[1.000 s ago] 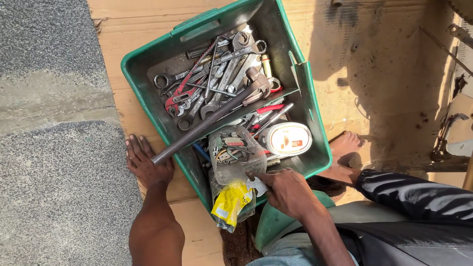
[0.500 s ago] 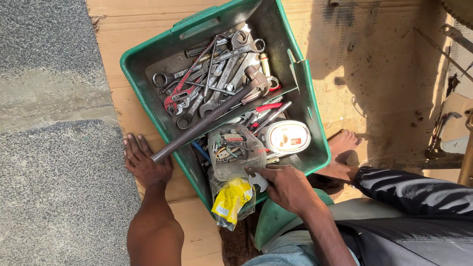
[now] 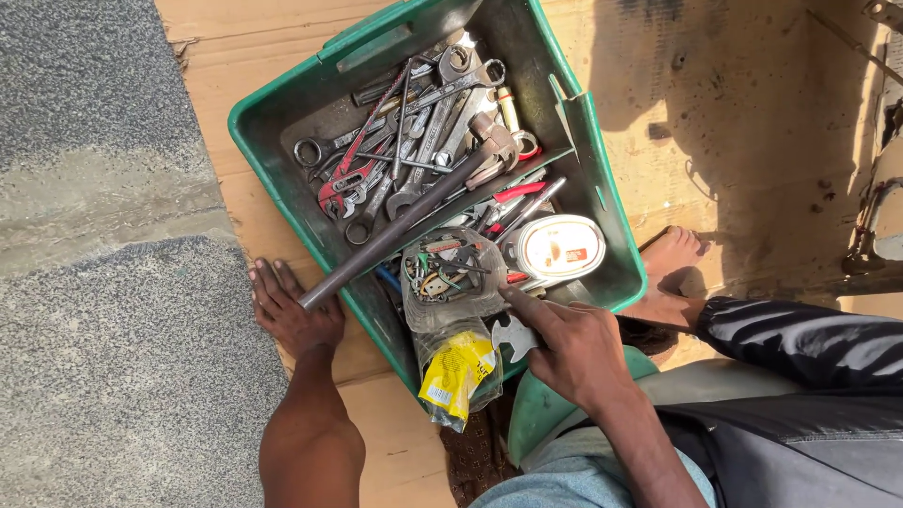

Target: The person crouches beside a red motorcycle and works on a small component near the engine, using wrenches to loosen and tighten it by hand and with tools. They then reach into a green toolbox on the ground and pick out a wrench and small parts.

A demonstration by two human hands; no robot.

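Note:
My left hand (image 3: 290, 309) lies flat on the cardboard (image 3: 235, 56), fingers apart, just left of the green plastic crate (image 3: 282, 179). My right hand (image 3: 564, 343) reaches over the crate's near rim, index finger stretched toward a clear plastic bag of small parts (image 3: 450, 277). A flat grey metal piece (image 3: 513, 337) sits under its thumb; whether it is gripped is unclear. A hammer (image 3: 404, 226) with a long dark handle lies slanted across the crate, its handle end sticking out near my left hand. A yellow packet (image 3: 453, 372) hangs over the rim.
The crate holds several wrenches and pliers (image 3: 395, 150), plus a round white tin (image 3: 557, 246). Grey concrete (image 3: 103, 282) lies to the left. My bare foot (image 3: 670, 273) rests right of the crate, with dark metal parts (image 3: 870, 226) at the far right edge.
My right hand has shifted a little forward over the crate's rim and its index finger now points toward the bag. The left hand has stayed flat on the cardboard.

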